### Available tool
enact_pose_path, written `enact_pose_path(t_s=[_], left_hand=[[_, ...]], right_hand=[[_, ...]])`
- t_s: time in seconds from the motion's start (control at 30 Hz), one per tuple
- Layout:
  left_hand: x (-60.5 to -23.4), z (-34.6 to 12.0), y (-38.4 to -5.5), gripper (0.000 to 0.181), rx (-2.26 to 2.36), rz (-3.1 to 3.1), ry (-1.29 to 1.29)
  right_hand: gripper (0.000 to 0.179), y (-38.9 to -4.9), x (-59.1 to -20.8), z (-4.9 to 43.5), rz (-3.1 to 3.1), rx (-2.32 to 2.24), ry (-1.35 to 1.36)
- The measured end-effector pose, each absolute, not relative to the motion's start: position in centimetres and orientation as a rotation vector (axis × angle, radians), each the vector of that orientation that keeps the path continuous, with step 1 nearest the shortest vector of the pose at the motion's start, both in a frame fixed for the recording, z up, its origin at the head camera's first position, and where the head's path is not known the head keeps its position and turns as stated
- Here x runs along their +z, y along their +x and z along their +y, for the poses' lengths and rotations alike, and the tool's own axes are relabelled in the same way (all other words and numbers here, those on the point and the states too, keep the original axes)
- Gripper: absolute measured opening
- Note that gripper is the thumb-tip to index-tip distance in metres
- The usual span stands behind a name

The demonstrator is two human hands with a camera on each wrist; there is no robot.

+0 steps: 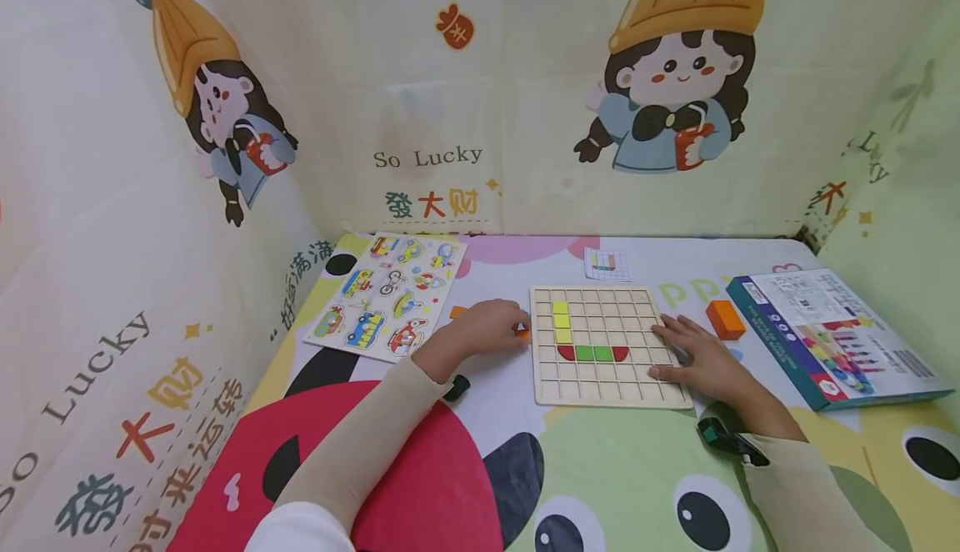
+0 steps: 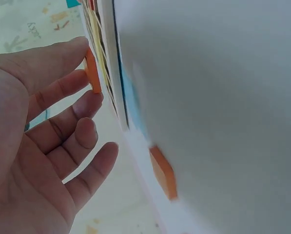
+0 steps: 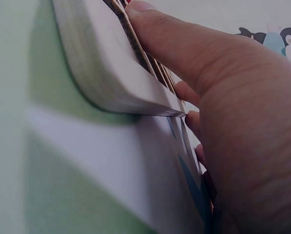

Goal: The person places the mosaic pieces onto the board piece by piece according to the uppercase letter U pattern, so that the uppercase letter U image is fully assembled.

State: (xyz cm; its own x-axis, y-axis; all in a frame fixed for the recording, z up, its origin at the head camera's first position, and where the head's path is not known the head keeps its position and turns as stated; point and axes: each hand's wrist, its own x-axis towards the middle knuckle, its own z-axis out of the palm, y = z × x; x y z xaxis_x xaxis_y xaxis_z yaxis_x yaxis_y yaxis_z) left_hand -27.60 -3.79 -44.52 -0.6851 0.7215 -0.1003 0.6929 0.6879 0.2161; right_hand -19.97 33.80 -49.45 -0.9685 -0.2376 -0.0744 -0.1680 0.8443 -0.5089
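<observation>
A wooden grid board (image 1: 592, 389) lies on the table, holding a column of yellow squares (image 1: 561, 321) and a row of green squares (image 1: 595, 353) with a red rounded piece (image 1: 620, 353) at each end. Just left of the board, my left hand (image 1: 483, 327) pinches a small flat orange piece (image 2: 93, 73) between thumb and fingertips; its other fingers are loosely bent. My right hand (image 1: 705, 364) rests at the board's right edge, fingers spread, with the thumb (image 3: 157, 29) lying over the rim.
Another orange piece (image 1: 457, 312) lies behind my left hand. A sheet of vehicle stickers (image 1: 386, 293) is at the left. Behind the board lies a small pattern card (image 1: 607, 265). To the right are an orange block (image 1: 725, 319) and a flat box (image 1: 840, 339).
</observation>
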Motion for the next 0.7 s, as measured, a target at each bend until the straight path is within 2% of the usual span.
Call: enact_pose_path(t_s=[0.7], left_hand=[[-44.3, 2.8, -27.9, 0.023, 0.248, 2.633, 1.341]], right_hand=[[0.094, -20.2, -49.7, 34.0, 2.888, -0.779, -0.319]])
